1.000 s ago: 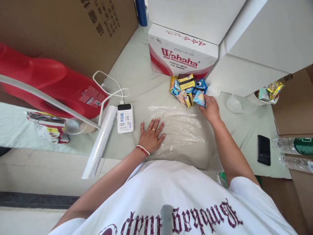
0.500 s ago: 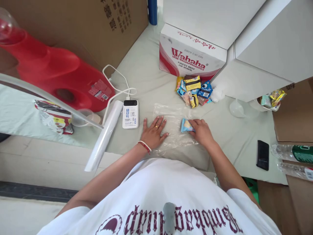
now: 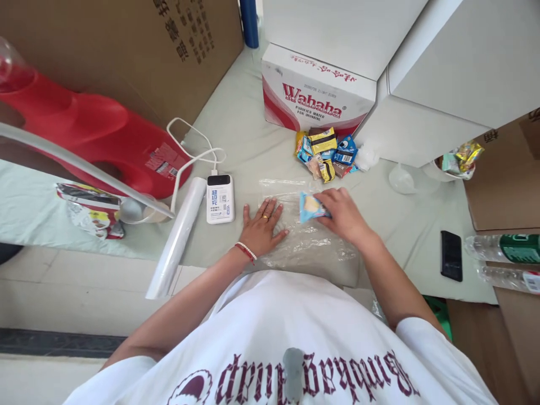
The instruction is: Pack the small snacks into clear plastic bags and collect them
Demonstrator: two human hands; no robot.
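A sheet of clear plastic film (image 3: 291, 247) lies spread on the pale green cloth in front of me. My left hand (image 3: 260, 229) rests flat on the film's left edge, fingers stretched apart. Between the fingers of my right hand (image 3: 343, 216) is a small light-blue snack packet (image 3: 313, 208), held over the film by its right end. Beyond the film sits a pile of wrapped snacks (image 3: 324, 152) in yellow, blue and brown wrappers. To the left of my left hand are a white power bank (image 3: 220, 199) and a roll of plastic film (image 3: 177, 239).
A Wahaha water carton (image 3: 316, 95) stands behind the snacks. On the left are a red jug (image 3: 97, 135) and a white cable (image 3: 202, 140). A phone (image 3: 451, 256), plastic bottles (image 3: 506, 247) and a cup of snacks (image 3: 458, 163) are on the right.
My right hand has lifted slightly and shifted with the blue packet, which is now more tilted. My left hand stays flat on the film. The whole view has shifted a little.
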